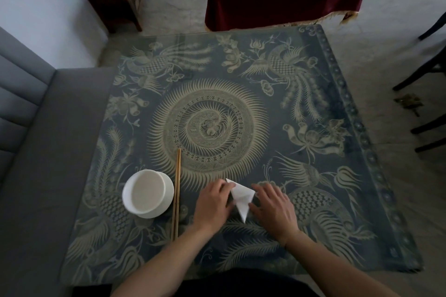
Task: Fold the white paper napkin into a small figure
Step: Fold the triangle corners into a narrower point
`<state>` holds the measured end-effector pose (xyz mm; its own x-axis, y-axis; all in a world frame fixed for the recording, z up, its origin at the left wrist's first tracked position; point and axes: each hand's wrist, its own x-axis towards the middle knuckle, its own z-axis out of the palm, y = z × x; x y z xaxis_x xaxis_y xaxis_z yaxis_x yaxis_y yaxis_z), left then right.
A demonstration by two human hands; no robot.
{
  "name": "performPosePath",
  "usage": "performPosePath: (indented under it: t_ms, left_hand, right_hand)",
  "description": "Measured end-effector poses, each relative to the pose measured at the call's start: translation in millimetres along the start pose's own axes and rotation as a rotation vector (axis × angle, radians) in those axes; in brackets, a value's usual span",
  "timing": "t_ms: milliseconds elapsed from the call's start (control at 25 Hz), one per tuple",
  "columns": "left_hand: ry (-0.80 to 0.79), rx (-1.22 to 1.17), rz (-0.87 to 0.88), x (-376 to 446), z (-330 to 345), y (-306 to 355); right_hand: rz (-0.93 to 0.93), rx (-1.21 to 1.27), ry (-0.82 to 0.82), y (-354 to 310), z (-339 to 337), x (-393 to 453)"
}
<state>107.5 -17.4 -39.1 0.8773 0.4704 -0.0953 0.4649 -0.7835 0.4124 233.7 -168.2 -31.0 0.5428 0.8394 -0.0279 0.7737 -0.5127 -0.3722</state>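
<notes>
We work in a pale-walled room at a table (313,94) spread with a dark phoenix-patterned cloth, a bowl (147,193) and chopsticks (177,193) to the left. Near us, between both hands, lies the napkin (241,198), folded to a narrow kite, its long axis near-to-far. Left hand (213,205) presses its left flap flat; right hand (274,210) rests spread, touching its right edge.

Left hand (213,205), right hand (274,210) palms down, fingers spread, forearms converging.
</notes>
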Motion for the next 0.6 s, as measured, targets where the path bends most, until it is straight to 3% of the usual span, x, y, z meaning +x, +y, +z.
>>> performPosePath:
  t_ms: [80, 160, 360, 600]
  left_hand:
    - [-0.013, 0.138, 0.211, -5, 2, -2]
    - [-0.110, 0.212, 0.278, -10, 6, -5]
    - [-0.329, 0.361, 0.322, -17, 11, -13]
    - [-0.345, 0.370, 0.284, -15, 10, -18]
  right_hand:
    - [-0.202, -0.091, 0.008, -1, 3, -7]
    - [-0.292, -0.174, -0.067, -2, 9, -16]
    - [-0.248, -0.279, -0.246, 8, 14, -29]
    - [-0.227, -0.280, -0.298, 12, 8, -27]
